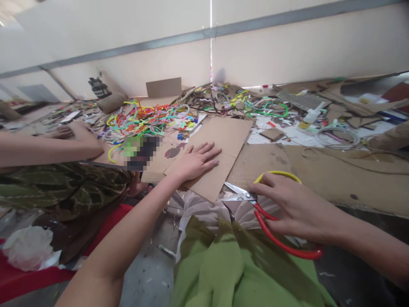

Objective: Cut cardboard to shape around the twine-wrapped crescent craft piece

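Observation:
A flat piece of brown cardboard (223, 136) lies at the table's near edge, one corner jutting out over my lap. My left hand (198, 162) rests flat on it, fingers spread. In my right hand (281, 200) is a pair of scissors (239, 194) with one yellow and one red handle. Their blades are parted and point left, right by the sheet's near corner; whether they touch the cardboard I cannot tell.
Colourful pipe cleaners (143, 119) are heaped at the back left. A glue bottle (309, 117), a coil of cord (337, 136) and cardboard scraps lie to the right. Another person's arm (47, 147) reaches in at the left, above a red chair (32, 279).

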Demonstrator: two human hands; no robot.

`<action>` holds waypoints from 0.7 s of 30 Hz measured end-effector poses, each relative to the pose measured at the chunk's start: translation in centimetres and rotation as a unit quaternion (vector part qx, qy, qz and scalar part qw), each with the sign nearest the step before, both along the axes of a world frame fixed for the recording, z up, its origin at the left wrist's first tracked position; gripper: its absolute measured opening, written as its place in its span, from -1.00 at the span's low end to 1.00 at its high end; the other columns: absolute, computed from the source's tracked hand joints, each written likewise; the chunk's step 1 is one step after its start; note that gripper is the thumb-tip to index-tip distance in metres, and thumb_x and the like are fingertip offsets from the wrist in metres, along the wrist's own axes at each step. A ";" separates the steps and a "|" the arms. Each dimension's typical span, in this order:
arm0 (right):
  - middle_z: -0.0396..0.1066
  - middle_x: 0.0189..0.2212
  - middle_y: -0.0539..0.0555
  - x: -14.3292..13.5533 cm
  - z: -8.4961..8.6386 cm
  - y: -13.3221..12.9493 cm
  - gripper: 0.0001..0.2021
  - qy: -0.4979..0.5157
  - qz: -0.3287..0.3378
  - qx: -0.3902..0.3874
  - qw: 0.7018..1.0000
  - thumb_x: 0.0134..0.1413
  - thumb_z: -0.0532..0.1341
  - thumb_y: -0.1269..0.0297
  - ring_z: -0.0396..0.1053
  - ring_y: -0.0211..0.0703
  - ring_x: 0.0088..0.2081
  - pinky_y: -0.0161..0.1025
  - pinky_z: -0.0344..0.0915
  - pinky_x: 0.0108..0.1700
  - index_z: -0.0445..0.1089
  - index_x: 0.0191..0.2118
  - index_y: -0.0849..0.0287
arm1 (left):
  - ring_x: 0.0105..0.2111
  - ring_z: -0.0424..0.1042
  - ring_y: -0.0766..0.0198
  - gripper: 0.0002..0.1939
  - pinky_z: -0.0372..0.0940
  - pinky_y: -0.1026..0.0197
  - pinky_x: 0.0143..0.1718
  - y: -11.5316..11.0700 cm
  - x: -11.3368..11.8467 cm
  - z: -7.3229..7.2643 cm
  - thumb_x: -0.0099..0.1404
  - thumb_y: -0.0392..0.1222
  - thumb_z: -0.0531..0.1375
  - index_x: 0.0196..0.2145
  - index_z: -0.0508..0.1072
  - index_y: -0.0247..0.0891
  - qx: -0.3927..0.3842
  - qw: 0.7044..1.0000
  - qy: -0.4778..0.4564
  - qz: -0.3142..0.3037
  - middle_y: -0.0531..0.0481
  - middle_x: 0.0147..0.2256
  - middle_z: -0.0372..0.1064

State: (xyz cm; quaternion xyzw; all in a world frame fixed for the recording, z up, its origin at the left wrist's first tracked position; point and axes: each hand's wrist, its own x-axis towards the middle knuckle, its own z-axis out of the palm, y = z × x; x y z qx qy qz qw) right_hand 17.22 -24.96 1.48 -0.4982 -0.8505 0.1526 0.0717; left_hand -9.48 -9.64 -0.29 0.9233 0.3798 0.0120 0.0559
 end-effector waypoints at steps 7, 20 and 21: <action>0.32 -0.22 0.14 -0.7 -0.6 -1.7 -0.57 -0.023 -0.001 0.007 1.000 0.10 0.27 0.30 0.36 0.12 -0.20 -0.05 0.27 -0.20 0.42 0.12 0.04 | 0.49 -0.18 0.21 -0.41 -0.18 -0.09 0.40 -0.2 0.3 0.2 0.56 0.19 -0.19 0.46 0.06 0.11 -0.005 1.000 0.005 0.012 0.09 0.51 -0.20; 0.36 -0.20 0.18 -2.8 -1.4 -2.1 -0.59 -0.038 0.007 0.080 0.996 0.15 0.22 0.24 0.41 0.17 -0.20 -0.07 0.22 -0.25 0.40 0.13 0.08 | 0.50 -0.19 0.16 -0.42 -0.24 -0.19 0.42 -0.3 0.7 0.8 0.56 0.17 -0.19 0.46 0.03 0.15 -0.015 0.999 0.015 0.027 0.10 0.51 -0.23; 0.38 -0.21 0.19 -2.7 -1.8 -2.4 -0.58 -0.040 0.005 0.089 0.995 0.16 0.22 0.25 0.43 0.18 -0.21 -0.08 0.23 -0.27 0.39 0.15 0.10 | 0.50 -0.20 0.14 -0.42 -0.27 -0.25 0.42 -0.3 0.8 0.8 0.56 0.17 -0.19 0.46 0.02 0.17 -0.022 0.999 0.013 0.031 0.12 0.51 -0.24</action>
